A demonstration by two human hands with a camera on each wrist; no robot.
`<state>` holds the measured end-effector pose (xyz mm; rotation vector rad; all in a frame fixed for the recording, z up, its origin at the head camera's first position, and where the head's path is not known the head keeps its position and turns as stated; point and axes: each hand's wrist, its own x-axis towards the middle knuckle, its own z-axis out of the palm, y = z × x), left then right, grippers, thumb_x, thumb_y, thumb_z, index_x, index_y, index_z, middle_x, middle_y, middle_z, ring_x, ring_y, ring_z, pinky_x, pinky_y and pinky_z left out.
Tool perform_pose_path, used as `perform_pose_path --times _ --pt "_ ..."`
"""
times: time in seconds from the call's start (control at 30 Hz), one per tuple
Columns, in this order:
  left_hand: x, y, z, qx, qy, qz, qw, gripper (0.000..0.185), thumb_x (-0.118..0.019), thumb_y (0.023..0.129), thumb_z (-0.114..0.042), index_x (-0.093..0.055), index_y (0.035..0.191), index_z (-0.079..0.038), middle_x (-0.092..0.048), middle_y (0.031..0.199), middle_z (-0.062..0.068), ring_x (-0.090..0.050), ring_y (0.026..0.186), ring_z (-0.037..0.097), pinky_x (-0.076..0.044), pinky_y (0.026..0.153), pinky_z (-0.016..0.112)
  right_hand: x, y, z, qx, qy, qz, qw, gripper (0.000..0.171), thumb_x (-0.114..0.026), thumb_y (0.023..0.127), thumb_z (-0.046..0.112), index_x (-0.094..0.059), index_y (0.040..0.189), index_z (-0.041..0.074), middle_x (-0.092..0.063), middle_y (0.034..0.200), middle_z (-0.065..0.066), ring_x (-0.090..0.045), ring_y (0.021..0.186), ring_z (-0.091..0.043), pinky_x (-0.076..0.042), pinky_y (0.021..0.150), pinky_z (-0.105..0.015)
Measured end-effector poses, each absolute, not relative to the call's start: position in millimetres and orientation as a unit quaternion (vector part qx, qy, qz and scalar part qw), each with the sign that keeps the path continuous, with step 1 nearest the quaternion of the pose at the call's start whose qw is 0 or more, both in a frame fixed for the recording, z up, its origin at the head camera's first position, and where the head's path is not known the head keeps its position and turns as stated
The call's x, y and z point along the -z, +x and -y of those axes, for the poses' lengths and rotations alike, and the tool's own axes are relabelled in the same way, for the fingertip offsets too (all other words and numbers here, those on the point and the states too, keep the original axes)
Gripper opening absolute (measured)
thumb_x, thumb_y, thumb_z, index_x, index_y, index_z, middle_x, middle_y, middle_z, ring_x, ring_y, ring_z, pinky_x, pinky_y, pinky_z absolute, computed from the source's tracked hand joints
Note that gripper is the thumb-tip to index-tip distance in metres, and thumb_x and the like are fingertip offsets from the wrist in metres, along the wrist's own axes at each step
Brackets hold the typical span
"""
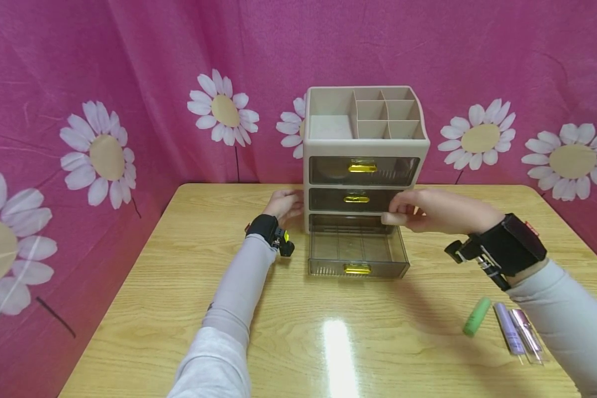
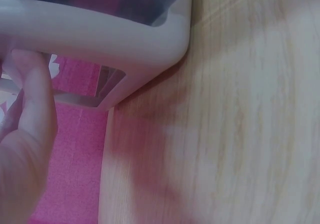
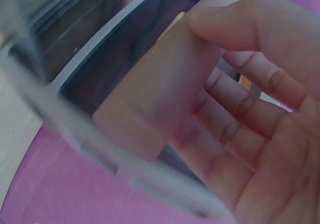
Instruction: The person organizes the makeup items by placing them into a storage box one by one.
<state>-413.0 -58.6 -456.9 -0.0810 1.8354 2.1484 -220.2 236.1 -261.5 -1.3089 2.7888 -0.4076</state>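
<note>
A beige drawer organizer [image 1: 365, 148] stands on the table with its smoky bottom drawer [image 1: 359, 249] pulled out; no items show in the drawer. My left hand [image 1: 283, 205] rests against the organizer's left side, its fingertips at the frame; the left wrist view shows the thumb side of this hand [image 2: 30, 134] by an opening in the frame. Between thumb and fingers, my right hand [image 1: 433, 210] pinches a beige, tube-like item [image 3: 155, 93], its exact kind unclear. This hand is in front of the middle drawer's [image 1: 328, 200] right end, above the pulled-out drawer.
At the table's right lie a green tube [image 1: 476, 317], a lilac tube [image 1: 509, 329] and a clear tube with a pink metallic part [image 1: 525, 331], beside my right sleeve. A pink cloth [image 1: 378, 44] with daisies hangs behind the wooden table [image 1: 219, 204].
</note>
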Motion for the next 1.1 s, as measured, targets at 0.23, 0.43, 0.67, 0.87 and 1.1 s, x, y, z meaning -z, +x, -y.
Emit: perform_pose_path --times 0.23,0.43,0.67,0.87,1.1 --pt "540.5 -492.8 66.3 -0.765 -0.005 -0.624 0.158 0.037 -0.068 0.083 -0.016 -0.059 0.118 -0.01 -0.064 0.099 0.012 -0.064 0.084 0.023 -0.055 0.071 0.034 269.3 -241.2 -190.2 0.129 -0.442 -0.885 0.071 0.022 -0.064 0.075 -0.006 -0.061 0.093 0.006 -0.056 0.076 0.002 -0.048 0.068 -0.009 -0.045 0.059 -0.024" --pt "468.3 -424.4 59.4 -0.745 -0.03 -0.649 0.152 0.037 -0.054 0.091 -0.006 -0.05 0.128 -0.002 -0.062 0.107 0.015 -0.062 0.091 0.025 -0.054 0.077 0.034 289.7 -257.3 -159.6 0.136 -0.458 -0.871 0.116 0.022 -0.062 0.073 -0.007 -0.06 0.092 0.005 -0.049 0.068 0.003 -0.041 0.062 -0.007 -0.038 0.056 -0.021" --pt "502.6 -455.5 58.0 -0.759 -0.023 -0.635 0.143 0.038 -0.058 0.088 -0.007 -0.052 0.126 -0.004 -0.064 0.102 0.011 -0.063 0.087 0.022 -0.055 0.072 0.033 309.8 -271.4 -135.8 0.12 -0.471 -0.857 0.171 0.015 -0.061 0.075 -0.005 -0.058 0.088 0.002 -0.049 0.064 0.001 -0.039 0.058 -0.007 -0.035 0.054 -0.02" --pt "441.3 -398.5 55.0 -0.741 -0.036 -0.655 0.144 0.036 -0.056 0.09 -0.007 -0.053 0.126 -0.003 -0.061 0.11 0.015 -0.061 0.094 0.023 -0.052 0.082 0.033 330.8 -285.4 -125.7 0.1 -0.481 -0.846 0.207 0.008 -0.061 0.077 -0.002 -0.058 0.082 0.003 -0.041 0.056 0.008 -0.033 0.052 -0.002 -0.029 0.05 -0.016" --pt "373.3 -337.1 53.9 -0.719 -0.058 -0.673 0.163 0.041 -0.046 0.095 -0.004 -0.041 0.135 0.001 -0.052 0.126 0.019 -0.055 0.106 0.025 -0.047 0.091 0.032 345.4 -296.9 -118.3 0.072 -0.487 -0.84 0.227 0.025 -0.063 0.064 -0.004 -0.062 0.088 0.0 -0.064 0.076 -0.006 -0.053 0.069 -0.009 -0.048 0.064 -0.021"
